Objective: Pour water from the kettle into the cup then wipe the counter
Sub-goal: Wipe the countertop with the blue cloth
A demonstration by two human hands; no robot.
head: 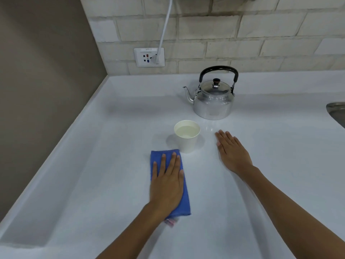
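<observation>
A silver kettle [212, 101] with a black handle stands upright on the white counter [112, 165], its spout pointing left. In front of it sits a white paper cup [187, 136] filled with water. My left hand [167, 184] lies flat on a folded blue cloth [183, 199] just below and left of the cup, fingers spread, pressing the cloth onto the counter. My right hand [232, 152] rests flat on the bare counter to the right of the cup, fingers together, holding nothing.
A wall socket [149, 57] with a white cable plugged in sits on the brick backsplash. The rim of a metal sink [336, 111] shows at the right edge. A beige wall bounds the counter on the left.
</observation>
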